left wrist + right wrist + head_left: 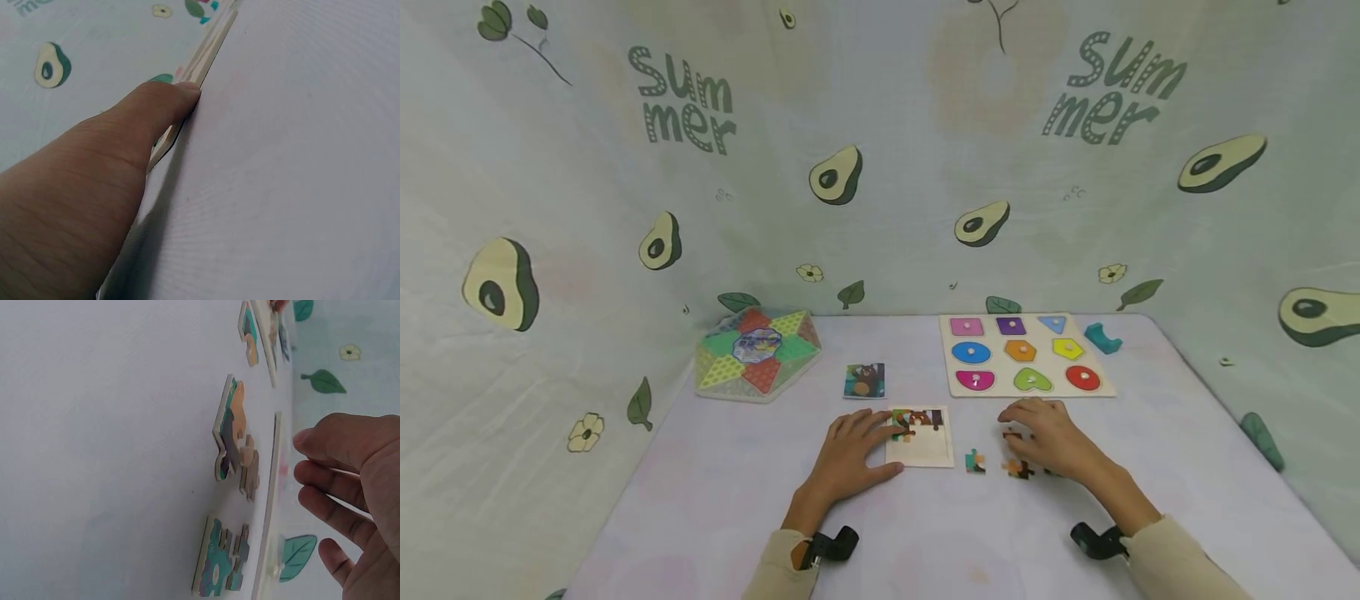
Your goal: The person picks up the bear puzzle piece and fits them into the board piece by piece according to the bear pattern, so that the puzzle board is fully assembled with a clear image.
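Observation:
A square wooden puzzle board (925, 452) lies flat on the table, a few picture pieces (917, 418) along its top and left. My left hand (850, 458) rests at the board's left side, fingers extended over the upper left part. Its thumb (178, 94) touches the board's near edge in the left wrist view. To the right, my right hand (1048, 437) hovers over loose jigsaw pieces, fingers loosely bent and nothing between them. One loose piece (975, 461) sits by the board; another (1018, 468) lies below the right hand, which partly hides others.
A small bear picture card (865, 381) lies behind the puzzle board. At the back left is a packet of coloured triangles (758, 354). A shape board (1030, 390) with colourful knobbed pieces stands back right, beside a teal curved block (1103, 338). A printed cloth hangs behind.

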`<action>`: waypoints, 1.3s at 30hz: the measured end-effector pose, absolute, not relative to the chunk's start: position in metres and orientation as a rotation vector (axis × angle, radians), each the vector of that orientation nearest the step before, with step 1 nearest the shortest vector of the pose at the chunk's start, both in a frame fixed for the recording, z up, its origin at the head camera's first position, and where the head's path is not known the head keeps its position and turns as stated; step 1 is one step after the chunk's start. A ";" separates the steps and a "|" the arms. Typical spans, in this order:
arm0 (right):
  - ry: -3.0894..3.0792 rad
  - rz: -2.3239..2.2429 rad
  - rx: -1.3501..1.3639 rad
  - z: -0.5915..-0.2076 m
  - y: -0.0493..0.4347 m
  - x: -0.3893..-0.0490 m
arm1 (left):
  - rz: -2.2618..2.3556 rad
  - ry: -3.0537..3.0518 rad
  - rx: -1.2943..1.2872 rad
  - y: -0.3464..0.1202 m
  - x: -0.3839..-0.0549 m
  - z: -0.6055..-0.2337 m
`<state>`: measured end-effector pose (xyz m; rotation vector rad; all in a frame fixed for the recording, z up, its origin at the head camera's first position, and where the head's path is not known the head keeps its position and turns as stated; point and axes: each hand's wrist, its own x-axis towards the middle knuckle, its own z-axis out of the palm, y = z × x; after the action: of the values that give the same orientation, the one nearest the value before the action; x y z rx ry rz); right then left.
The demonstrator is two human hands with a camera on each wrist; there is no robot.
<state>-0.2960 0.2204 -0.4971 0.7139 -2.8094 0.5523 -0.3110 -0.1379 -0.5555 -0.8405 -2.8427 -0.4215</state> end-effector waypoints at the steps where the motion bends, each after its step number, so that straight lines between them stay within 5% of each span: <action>1: -2.812 0.548 0.718 -0.498 0.222 -0.296 | -0.421 -2.848 -0.836 -0.139 -0.311 -0.555; 39: -2.745 0.375 0.791 -0.502 0.229 -0.308 | -0.421 -2.852 -0.840 -0.139 -0.311 -0.557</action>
<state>-0.3083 0.2292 -0.5023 0.7906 -2.7452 0.3749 -0.3108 -0.1387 -0.5573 -0.8402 -2.8520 -0.4211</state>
